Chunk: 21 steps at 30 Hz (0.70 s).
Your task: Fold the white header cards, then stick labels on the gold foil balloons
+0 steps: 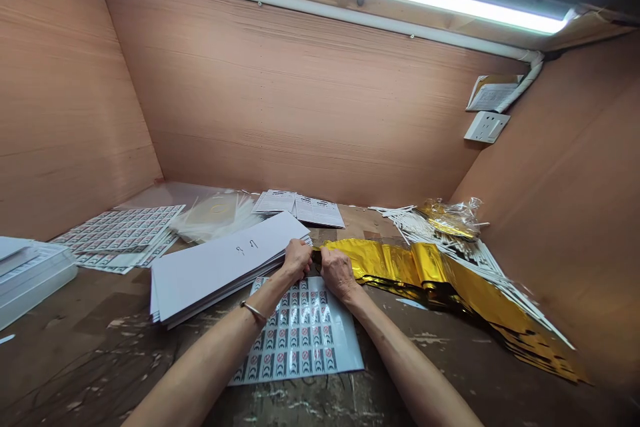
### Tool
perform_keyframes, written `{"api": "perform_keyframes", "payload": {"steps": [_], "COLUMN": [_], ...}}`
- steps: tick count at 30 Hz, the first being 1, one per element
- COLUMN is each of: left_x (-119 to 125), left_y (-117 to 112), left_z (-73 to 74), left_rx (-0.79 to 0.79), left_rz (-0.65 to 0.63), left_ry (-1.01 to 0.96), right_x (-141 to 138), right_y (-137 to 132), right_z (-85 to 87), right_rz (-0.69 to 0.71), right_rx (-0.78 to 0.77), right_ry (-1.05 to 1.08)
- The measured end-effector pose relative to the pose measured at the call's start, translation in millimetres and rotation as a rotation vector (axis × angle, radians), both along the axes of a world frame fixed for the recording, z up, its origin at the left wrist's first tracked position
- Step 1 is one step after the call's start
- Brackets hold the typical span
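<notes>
My left hand [299, 259] and my right hand [339, 271] are close together, fingers closed around the narrow end of a gold foil piece [370, 261]. A short dark bit of it shows between my fists. The foil belongs to a long, shiny, layered stack that runs off to the right. Beneath my hands lies a sheet of CE-mark stickers [305, 340], with part of its right side bare. Just left of my left hand is a slanted stack of white cards [225, 267] with a small dark print on top. My fingertips are partly hidden.
More sticker sheets [125, 230] and clear plastic bags [213, 213] lie at back left, near a translucent box [35, 280]. Printed leaflets [300, 205] rest at the back. White sticks [490, 267] and a clear-wrapped gold pack [450, 220] lie right, by the wooden wall [565, 213].
</notes>
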State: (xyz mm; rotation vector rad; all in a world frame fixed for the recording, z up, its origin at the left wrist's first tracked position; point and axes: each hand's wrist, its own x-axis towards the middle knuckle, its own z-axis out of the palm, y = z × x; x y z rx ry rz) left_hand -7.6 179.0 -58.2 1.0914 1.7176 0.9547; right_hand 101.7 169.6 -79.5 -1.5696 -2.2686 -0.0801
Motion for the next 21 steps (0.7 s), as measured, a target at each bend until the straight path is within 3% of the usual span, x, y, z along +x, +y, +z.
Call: {"api": "perform_keyframes", "payload": {"steps": [4, 11, 21], "left_x": [-1.6, -0.4, 15.0], "left_y": [-1.4, -1.7, 1.4], "left_z": [0.3, 1.0, 5.5], "left_rx": [-0.003, -0.007, 0.012], "left_rz": [-0.013, -0.058, -0.018], "left_ry": [-0.027, -0.061, -0.1], "right_x": [7.4, 27.1, 25.2], "right_y": [13.9, 27.3, 31.0], "right_z": [0.2, 0.0, -5.8], "right_rz": [-0.083, -0.055, -0.131], "right_rx": [-0.025, -0.132, -0.136], "right_ry": [0.22, 0.58, 0.698]}}
